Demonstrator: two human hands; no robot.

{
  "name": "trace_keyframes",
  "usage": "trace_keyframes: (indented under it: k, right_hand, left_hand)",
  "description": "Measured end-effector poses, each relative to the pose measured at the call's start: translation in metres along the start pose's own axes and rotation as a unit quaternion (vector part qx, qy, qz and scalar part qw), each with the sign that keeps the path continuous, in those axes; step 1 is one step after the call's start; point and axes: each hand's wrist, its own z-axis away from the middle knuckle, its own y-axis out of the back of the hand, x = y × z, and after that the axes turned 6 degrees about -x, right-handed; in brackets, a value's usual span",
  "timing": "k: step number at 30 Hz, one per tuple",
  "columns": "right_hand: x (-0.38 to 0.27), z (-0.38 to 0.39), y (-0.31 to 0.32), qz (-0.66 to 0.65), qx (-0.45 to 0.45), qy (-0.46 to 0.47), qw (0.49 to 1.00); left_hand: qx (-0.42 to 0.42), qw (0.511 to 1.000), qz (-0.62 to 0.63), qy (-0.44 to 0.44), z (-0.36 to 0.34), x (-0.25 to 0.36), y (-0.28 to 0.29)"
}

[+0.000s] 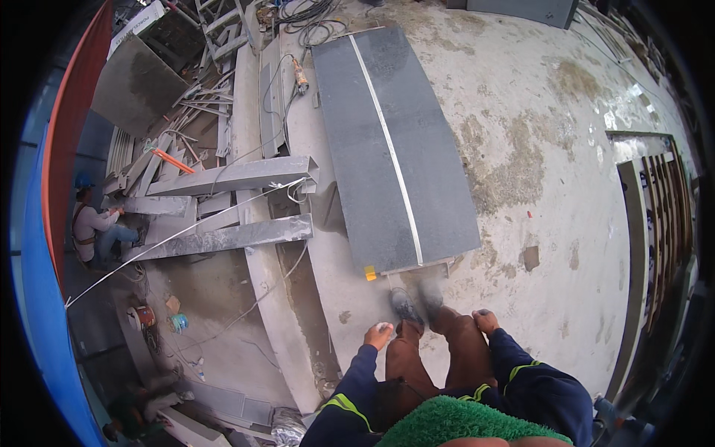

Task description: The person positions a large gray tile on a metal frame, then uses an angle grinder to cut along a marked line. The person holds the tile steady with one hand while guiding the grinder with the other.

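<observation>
My left hand [378, 335] is closed around something small and whitish beside my left knee; I cannot make out what it is. My right hand [485, 322] hangs by my right knee with its fingers curled, and what they hold, if anything, is unclear. In front of my feet lies a long dark grey slab [395, 149], with a narrow white strip [391, 149] running along its length. A small yellow piece [370, 273] shows at the slab's near left corner, beside the toes of my grey shoes [406, 307].
Grey beams [223, 231], piled scrap, a ladder [223, 37] and an orange power tool [300, 78] with cables lie left of the slab. A white cord [171, 238] crosses the trench [298, 290]. A co-worker [97, 223] sits at the far left. Slatted racks [648, 223] are at the right.
</observation>
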Motion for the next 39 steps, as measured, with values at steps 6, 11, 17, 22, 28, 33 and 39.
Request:
trace_keyframes:
  k: [6, 11, 17, 22, 28, 33, 39]
  right_hand:
    - [-0.031, 0.070, 0.052, 0.020, -0.053, 0.121, 0.991]
    - [-0.087, 0.103, 0.108, -0.213, -0.173, 0.142, 0.951]
    - [-0.046, 0.132, 0.205, -0.194, -0.189, 0.177, 0.946]
    - [0.077, 0.126, 0.336, -0.298, -0.145, 0.112, 0.937]
    - [0.192, 0.135, 0.429, -0.386, 0.046, -0.066, 0.919]
    - [0.132, 0.116, 0.436, -0.333, 0.018, -0.025, 0.942]
    - [0.041, 0.101, 0.470, -0.318, 0.006, 0.137, 0.938]
  left_hand:
    - [-0.101, 0.955, -0.259, -0.104, 0.128, 0.078, -0.023]
    - [0.007, 0.986, -0.075, -0.147, 0.141, 0.082, -0.056]
    - [0.153, 0.983, 0.098, -0.009, 0.137, 0.025, -0.121]
    - [0.105, 0.968, 0.197, 0.117, 0.170, 0.000, -0.209]
    - [0.107, 0.987, 0.047, 0.107, 0.146, 0.054, -0.254]
    - [0.094, 0.991, 0.088, 0.022, 0.068, 0.132, -0.238]
    - [0.076, 0.993, -0.085, -0.017, -0.023, 0.280, -0.267]
